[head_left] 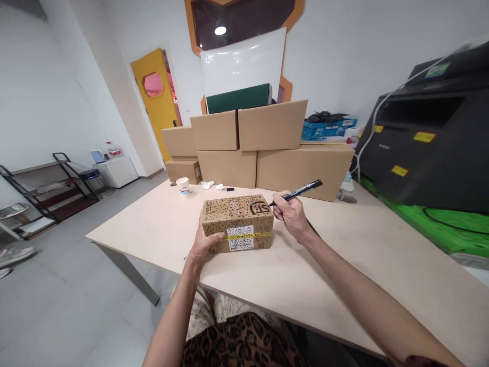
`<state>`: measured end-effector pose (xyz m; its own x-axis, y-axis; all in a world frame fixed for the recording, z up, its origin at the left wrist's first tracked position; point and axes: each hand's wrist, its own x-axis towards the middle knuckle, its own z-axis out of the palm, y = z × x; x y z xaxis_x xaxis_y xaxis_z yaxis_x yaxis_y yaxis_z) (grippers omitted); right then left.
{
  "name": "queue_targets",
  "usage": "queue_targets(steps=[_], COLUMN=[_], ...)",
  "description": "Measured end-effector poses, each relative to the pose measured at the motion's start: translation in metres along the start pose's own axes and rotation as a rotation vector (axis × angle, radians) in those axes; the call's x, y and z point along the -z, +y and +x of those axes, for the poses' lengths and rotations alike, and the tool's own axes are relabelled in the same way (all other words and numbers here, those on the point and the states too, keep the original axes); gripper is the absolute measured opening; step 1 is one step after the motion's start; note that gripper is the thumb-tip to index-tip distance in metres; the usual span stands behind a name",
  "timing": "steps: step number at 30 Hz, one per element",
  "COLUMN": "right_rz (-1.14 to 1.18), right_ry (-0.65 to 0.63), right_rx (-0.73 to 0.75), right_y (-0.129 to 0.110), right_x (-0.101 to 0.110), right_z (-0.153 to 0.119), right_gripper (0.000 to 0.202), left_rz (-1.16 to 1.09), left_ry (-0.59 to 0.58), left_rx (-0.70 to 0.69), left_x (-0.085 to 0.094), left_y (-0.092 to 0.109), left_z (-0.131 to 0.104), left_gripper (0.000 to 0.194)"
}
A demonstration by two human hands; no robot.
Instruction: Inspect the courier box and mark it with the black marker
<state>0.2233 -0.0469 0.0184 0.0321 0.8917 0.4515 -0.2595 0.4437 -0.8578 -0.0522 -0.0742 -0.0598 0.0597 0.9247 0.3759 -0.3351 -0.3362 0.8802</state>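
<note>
A small cardboard box (217,211) covered in dark marks lies on the table in front of me. A white label (240,243) with yellow tape across it is on the side facing me, and a black logo is printed on the top. My left hand (204,242) grips the box's left end, thumb on the front face. In my right hand (289,213) is a black marker (301,190), held like a pen with its tip at the top right edge of the box. A small black marker cap (229,189) lies behind the box.
A paper cup (183,186) and crumpled tissues (208,185) are on the table (145,224) at the back left. Stacked cardboard boxes (227,168) line its far edge. A large black printer (416,132) stands at the right above something green (428,229).
</note>
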Motion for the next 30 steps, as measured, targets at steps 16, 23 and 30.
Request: queue_targets(steps=[16, 23, 30], right_rz=[-0.839, -1.265, -1.568], right_ry=[-0.015, -0.265, -0.206], right_rx=[-0.374, -0.559, -0.533], right_y=[0.028, 0.038, 0.027], right_x=[0.038, 0.047, 0.066], right_z=[0.01, 0.002, 0.002], right_gripper=[0.037, 0.035, 0.048], left_rz=[0.052, 0.121, 0.205], left_ry=[0.017, 0.034, 0.074], left_rx=[-0.021, -0.026, -0.114], left_x=[0.001, -0.001, 0.003], left_y=[-0.002, 0.003, -0.003], left_z=[0.001, 0.001, 0.001], left_gripper=[0.113, 0.111, 0.118])
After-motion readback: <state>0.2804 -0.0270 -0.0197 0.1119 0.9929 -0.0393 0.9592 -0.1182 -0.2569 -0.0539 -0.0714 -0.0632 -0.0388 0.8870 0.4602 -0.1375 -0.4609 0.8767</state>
